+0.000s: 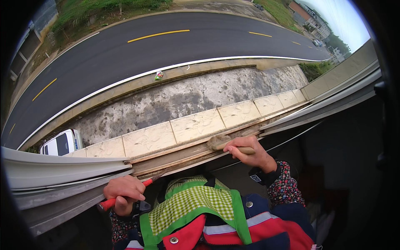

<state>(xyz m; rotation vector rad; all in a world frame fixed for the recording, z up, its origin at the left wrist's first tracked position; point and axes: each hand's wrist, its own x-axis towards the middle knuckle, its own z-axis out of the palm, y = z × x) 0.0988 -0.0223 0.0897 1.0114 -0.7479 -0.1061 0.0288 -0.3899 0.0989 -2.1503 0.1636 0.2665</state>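
Note:
My right hand (253, 155) is closed around the wooden handle of a brush (217, 142). Its pale, dusty bristles rest in the dirty window track (183, 156), toward the right part of the opening. My left hand (124, 191) grips a red-handled tool with a narrow metal tip (148, 182). That tip points up and right, by the inner edge of the track. Fingers cover the middle of the red handle, and the tip is too small to tell its exact kind.
White window frames (66, 166) flank the opening at left, with more frames (333, 102) at right. Beyond the track runs a tiled outer ledge (196, 125). Far below lie a concrete strip, a white vehicle (62, 143) and a road (179, 48). A green checked apron (196, 204) covers my front.

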